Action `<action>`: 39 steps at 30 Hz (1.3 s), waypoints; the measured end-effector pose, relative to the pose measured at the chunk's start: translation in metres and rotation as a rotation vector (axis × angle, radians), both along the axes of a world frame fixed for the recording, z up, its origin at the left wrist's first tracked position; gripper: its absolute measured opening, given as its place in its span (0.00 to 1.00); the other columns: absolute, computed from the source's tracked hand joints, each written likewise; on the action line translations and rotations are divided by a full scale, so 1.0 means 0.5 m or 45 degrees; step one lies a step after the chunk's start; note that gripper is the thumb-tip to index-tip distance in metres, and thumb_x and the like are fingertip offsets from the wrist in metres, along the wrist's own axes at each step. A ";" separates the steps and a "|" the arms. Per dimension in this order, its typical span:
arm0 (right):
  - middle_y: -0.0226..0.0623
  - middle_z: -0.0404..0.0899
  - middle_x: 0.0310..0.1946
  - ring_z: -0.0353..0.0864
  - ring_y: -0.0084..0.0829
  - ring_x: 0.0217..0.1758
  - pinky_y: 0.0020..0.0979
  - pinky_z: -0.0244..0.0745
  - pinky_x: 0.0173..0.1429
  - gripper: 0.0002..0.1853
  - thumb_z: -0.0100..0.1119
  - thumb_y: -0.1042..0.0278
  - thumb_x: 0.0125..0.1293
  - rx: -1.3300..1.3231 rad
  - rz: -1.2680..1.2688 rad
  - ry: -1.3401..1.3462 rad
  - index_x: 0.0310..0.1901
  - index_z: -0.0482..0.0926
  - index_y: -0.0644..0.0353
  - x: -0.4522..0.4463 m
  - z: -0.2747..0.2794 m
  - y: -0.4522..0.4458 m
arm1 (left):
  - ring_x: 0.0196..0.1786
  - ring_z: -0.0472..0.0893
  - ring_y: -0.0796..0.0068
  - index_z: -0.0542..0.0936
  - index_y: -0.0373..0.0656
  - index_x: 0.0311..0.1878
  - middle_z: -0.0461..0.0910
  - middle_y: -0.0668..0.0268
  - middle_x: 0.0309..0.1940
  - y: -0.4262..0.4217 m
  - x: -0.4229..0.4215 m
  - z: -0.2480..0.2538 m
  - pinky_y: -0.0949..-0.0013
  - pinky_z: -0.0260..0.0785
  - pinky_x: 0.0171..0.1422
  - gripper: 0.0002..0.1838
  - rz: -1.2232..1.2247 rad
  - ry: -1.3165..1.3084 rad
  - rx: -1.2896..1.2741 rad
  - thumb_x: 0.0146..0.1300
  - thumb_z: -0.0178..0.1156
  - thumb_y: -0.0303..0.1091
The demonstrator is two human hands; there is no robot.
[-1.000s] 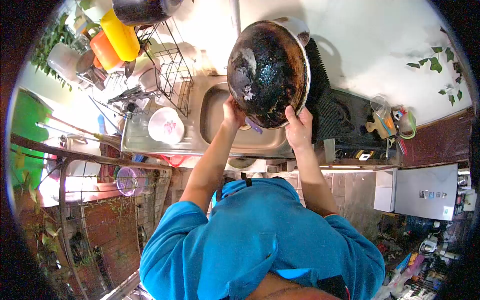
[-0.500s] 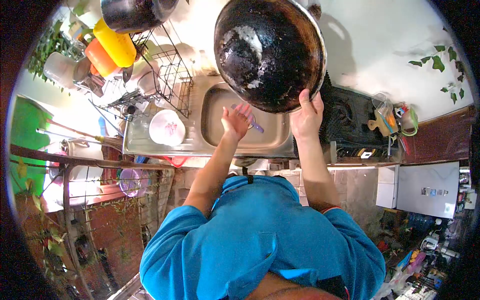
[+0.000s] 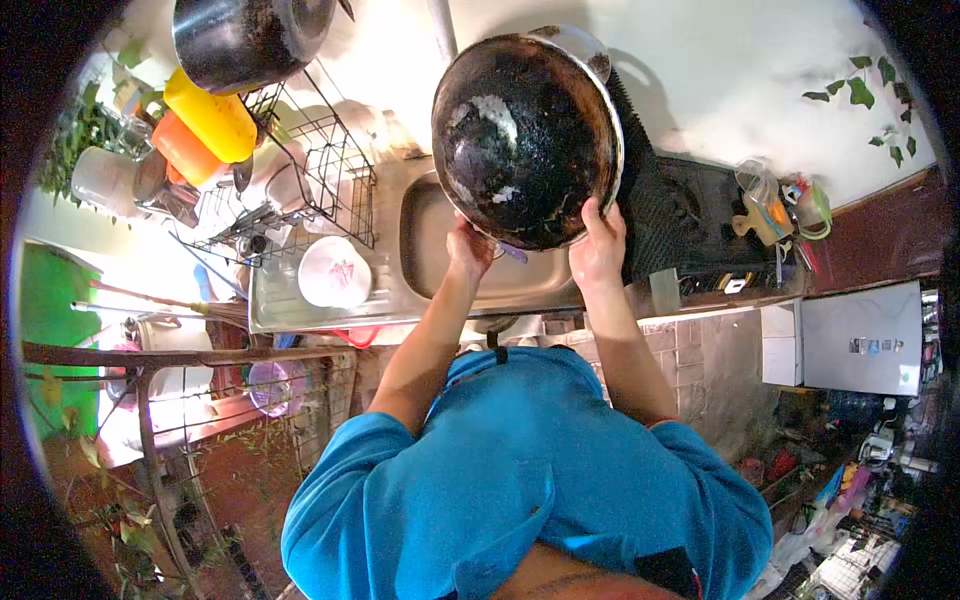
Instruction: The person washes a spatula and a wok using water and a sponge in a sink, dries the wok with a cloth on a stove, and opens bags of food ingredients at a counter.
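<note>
A large round pan [image 3: 525, 140] with a blackened, patchy underside is held up over the sink [image 3: 425, 250], its bottom facing me. My left hand [image 3: 469, 248] grips its lower left rim. On the lower right rim, my right hand [image 3: 599, 245] is closed with the thumb over the edge. Part of a purple item [image 3: 514, 254] shows in the sink just below the pan. Left of the sink, a white bowl [image 3: 334, 273] with pinkish contents rests on the steel drainboard.
A wire dish rack [image 3: 345, 190] with orange and yellow containers [image 3: 210, 115] is at the left, under a dark pot [image 3: 250, 45]. Right of the sink lies a black stove [image 3: 690, 215], with utensils [image 3: 775, 225] beyond it. The faucet pipe [image 3: 442, 28] rises behind the pan.
Half a second ago my left hand was off the pan with spread fingers; now it holds the rim again. The pan has come down from its higher position. The view has shifted slightly.
</note>
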State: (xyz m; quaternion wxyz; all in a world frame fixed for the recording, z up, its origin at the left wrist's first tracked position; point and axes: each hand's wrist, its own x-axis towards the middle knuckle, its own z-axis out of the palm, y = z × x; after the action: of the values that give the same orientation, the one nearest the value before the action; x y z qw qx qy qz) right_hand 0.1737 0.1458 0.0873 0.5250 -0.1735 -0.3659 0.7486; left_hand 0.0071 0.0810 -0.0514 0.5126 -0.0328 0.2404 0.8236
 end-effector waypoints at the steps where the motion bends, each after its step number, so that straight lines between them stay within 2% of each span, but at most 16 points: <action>1: 0.32 0.74 0.53 0.72 0.26 0.55 0.31 0.64 0.63 0.15 0.52 0.73 0.68 -0.006 -0.008 0.002 0.55 0.70 0.63 0.001 -0.005 0.001 | 0.53 0.76 0.61 0.71 0.42 0.57 0.75 0.59 0.54 -0.002 -0.002 -0.007 0.61 0.71 0.56 0.24 -0.008 0.002 -0.006 0.72 0.37 0.49; 6: 0.34 0.73 0.55 0.71 0.30 0.58 0.35 0.64 0.64 0.16 0.50 0.74 0.68 -0.025 -0.041 0.023 0.57 0.69 0.62 -0.003 -0.025 0.033 | 0.36 0.79 0.68 0.76 0.43 0.42 0.81 0.64 0.35 -0.010 -0.026 -0.025 0.68 0.72 0.43 0.15 0.125 0.193 -0.036 0.72 0.43 0.41; 9: 0.34 0.73 0.55 0.71 0.30 0.58 0.36 0.64 0.64 0.17 0.49 0.74 0.68 -0.031 -0.073 0.010 0.58 0.69 0.62 0.000 0.008 0.035 | 0.35 0.79 0.70 0.76 0.42 0.43 0.81 0.63 0.35 -0.027 -0.091 -0.139 0.69 0.71 0.40 0.11 0.002 0.356 0.181 0.70 0.46 0.37; 10: 0.34 0.73 0.55 0.71 0.30 0.58 0.36 0.64 0.64 0.17 0.50 0.73 0.68 0.004 -0.057 0.039 0.58 0.69 0.61 0.002 0.026 0.038 | 0.40 0.77 0.73 0.76 0.45 0.45 0.80 0.66 0.39 -0.039 -0.095 -0.133 0.63 0.69 0.45 0.14 0.026 0.303 -0.254 0.70 0.45 0.42; 11: 0.34 0.73 0.56 0.71 0.30 0.58 0.36 0.64 0.64 0.17 0.50 0.73 0.68 0.041 -0.039 0.068 0.58 0.69 0.61 0.005 0.041 0.042 | 0.40 0.77 0.73 0.76 0.45 0.45 0.80 0.66 0.39 -0.049 -0.092 -0.128 0.63 0.69 0.45 0.14 0.024 0.299 -0.259 0.70 0.45 0.42; 13: 0.34 0.74 0.55 0.72 0.31 0.58 0.36 0.65 0.63 0.16 0.50 0.71 0.68 0.108 -0.053 0.110 0.57 0.69 0.61 0.004 0.080 0.053 | 0.47 0.74 0.74 0.77 0.49 0.47 0.80 0.70 0.43 -0.073 -0.083 -0.069 0.59 0.62 0.52 0.18 -0.155 0.481 -0.726 0.69 0.43 0.49; 14: 0.35 0.74 0.55 0.72 0.32 0.57 0.37 0.65 0.63 0.17 0.50 0.71 0.69 0.115 -0.029 0.162 0.57 0.69 0.61 0.005 0.113 0.051 | 0.47 0.74 0.74 0.77 0.49 0.47 0.80 0.70 0.43 -0.082 -0.081 -0.065 0.59 0.62 0.52 0.18 -0.149 0.479 -0.728 0.69 0.43 0.49; 17: 0.36 0.74 0.55 0.73 0.35 0.57 0.41 0.66 0.63 0.19 0.51 0.67 0.68 0.110 0.021 0.243 0.59 0.68 0.61 0.002 0.166 0.056 | 0.57 0.66 0.73 0.74 0.53 0.56 0.70 0.69 0.59 -0.100 -0.079 -0.061 0.64 0.53 0.55 0.26 -0.356 0.521 -0.917 0.68 0.37 0.58; 20: 0.35 0.73 0.56 0.72 0.35 0.59 0.42 0.64 0.64 0.20 0.52 0.66 0.68 0.167 0.026 0.231 0.59 0.68 0.60 -0.001 0.181 0.062 | 0.64 0.63 0.63 0.65 0.53 0.67 0.60 0.65 0.69 -0.101 -0.092 -0.109 0.55 0.46 0.67 0.36 -0.448 0.611 -0.863 0.65 0.34 0.67; 24: 0.33 0.72 0.58 0.69 0.34 0.61 0.42 0.61 0.66 0.22 0.53 0.66 0.67 0.127 0.128 0.249 0.61 0.66 0.58 -0.009 0.161 0.042 | 0.65 0.63 0.59 0.63 0.49 0.68 0.60 0.62 0.68 -0.111 -0.056 0.010 0.52 0.46 0.69 0.40 -0.268 0.318 -0.468 0.64 0.32 0.69; 26: 0.33 0.71 0.58 0.69 0.34 0.62 0.40 0.60 0.67 0.22 0.53 0.67 0.67 0.026 0.069 0.162 0.62 0.65 0.58 -0.015 0.108 0.038 | 0.60 0.67 0.65 0.66 0.46 0.63 0.68 0.63 0.60 -0.111 -0.049 0.048 0.57 0.58 0.60 0.37 -0.097 -0.023 -0.095 0.66 0.32 0.67; 29: 0.34 0.72 0.57 0.70 0.33 0.60 0.37 0.62 0.66 0.21 0.51 0.69 0.67 -0.087 0.116 0.004 0.61 0.66 0.60 -0.019 0.035 0.016 | 0.61 0.67 0.62 0.66 0.42 0.61 0.69 0.60 0.58 -0.099 -0.058 0.049 0.55 0.59 0.64 0.37 -0.064 -0.023 0.221 0.67 0.33 0.65; 35: 0.33 0.74 0.54 0.72 0.32 0.57 0.37 0.64 0.63 0.20 0.53 0.69 0.67 -0.154 0.100 -0.049 0.60 0.67 0.60 -0.011 -0.012 -0.019 | 0.58 0.70 0.61 0.69 0.41 0.58 0.72 0.60 0.54 -0.106 -0.042 0.001 0.56 0.59 0.66 0.27 0.104 -0.024 0.043 0.72 0.32 0.52; 37: 0.33 0.74 0.54 0.72 0.32 0.57 0.37 0.65 0.63 0.20 0.53 0.69 0.67 -0.216 0.161 -0.003 0.60 0.67 0.60 -0.005 -0.009 -0.027 | 0.56 0.72 0.68 0.72 0.45 0.55 0.74 0.63 0.54 -0.111 -0.038 0.002 0.64 0.64 0.62 0.21 0.053 0.050 -0.044 0.72 0.35 0.46; 38: 0.33 0.74 0.54 0.72 0.33 0.57 0.37 0.65 0.63 0.20 0.53 0.69 0.67 -0.176 0.163 -0.002 0.60 0.67 0.60 -0.005 -0.007 -0.027 | 0.44 0.76 0.75 0.76 0.48 0.49 0.78 0.68 0.44 -0.104 -0.030 0.002 0.72 0.69 0.48 0.17 0.082 -0.080 -0.134 0.72 0.38 0.43; 39: 0.34 0.74 0.54 0.72 0.33 0.57 0.38 0.65 0.63 0.20 0.53 0.69 0.67 -0.135 0.164 0.000 0.60 0.67 0.60 -0.004 -0.005 -0.026 | 0.44 0.76 0.75 0.76 0.48 0.49 0.78 0.68 0.44 -0.105 -0.028 0.012 0.72 0.69 0.48 0.17 0.085 -0.085 -0.133 0.72 0.38 0.43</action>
State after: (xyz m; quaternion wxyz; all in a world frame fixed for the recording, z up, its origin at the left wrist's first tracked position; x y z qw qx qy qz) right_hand 0.1715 0.1326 0.0848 0.4659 -0.1772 -0.3363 0.7990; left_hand -0.0070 0.0284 -0.0453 0.4902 -0.0948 0.2646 0.8250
